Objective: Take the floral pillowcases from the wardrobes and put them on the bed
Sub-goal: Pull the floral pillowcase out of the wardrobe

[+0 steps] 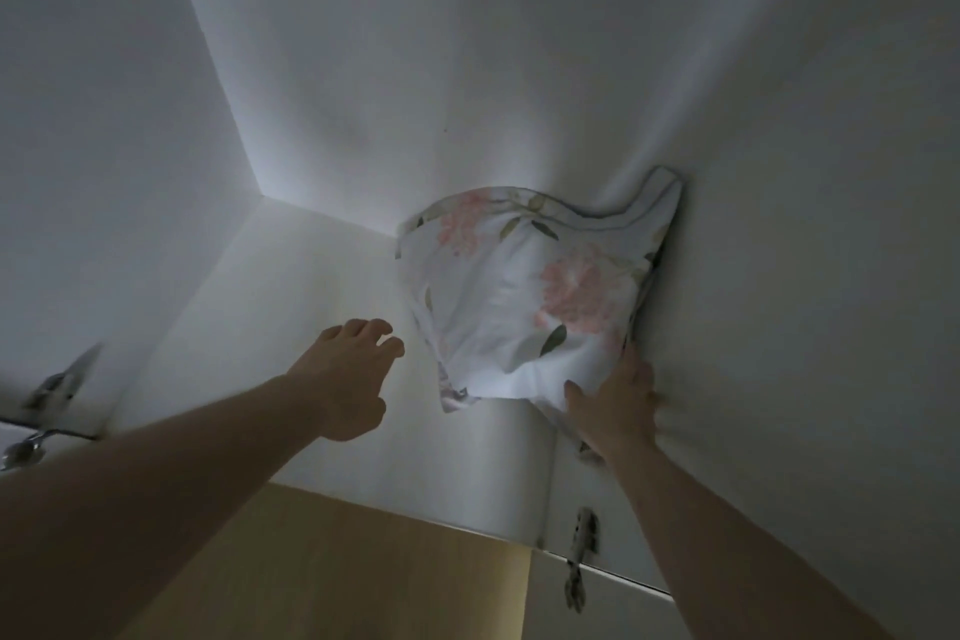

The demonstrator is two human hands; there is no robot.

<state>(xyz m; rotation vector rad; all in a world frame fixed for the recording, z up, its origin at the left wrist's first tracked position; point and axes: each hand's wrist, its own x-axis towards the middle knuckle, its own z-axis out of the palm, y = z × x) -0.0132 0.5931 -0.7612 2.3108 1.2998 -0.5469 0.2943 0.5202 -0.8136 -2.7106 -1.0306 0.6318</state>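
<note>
1. Your right hand (pixel 613 405) grips the lower right corner of the floral pillowcase (pixel 524 296). The thumb lies across the front of the cloth; the fingers go behind it, so you cannot tell how much fabric they hold. If it is only an edge, the cloth may slip free as you pull.

2. Your left hand (pixel 353 374) is spread wide and holds nothing. It sits just to the left of the pillowcase, not touching it. With only one corner held, the loose left side may sag and drag on the way down.

3. The pillowcase is high in the white wardrobe compartment (pixel 363 94), bunched up against the right wall. Its top right corner stands up along that wall. Whether it is caught there or simply leaning cannot be told; a hard tug could snag it.

4. Below the pillowcase, near your right forearm, a metal hinge (pixel 582 556) sticks out at the door edge. Trailing cloth could hook on it.

5. You are reaching well overhead in dim light, so balance and sight are both poor; the bundle may drop toward your face.
</note>
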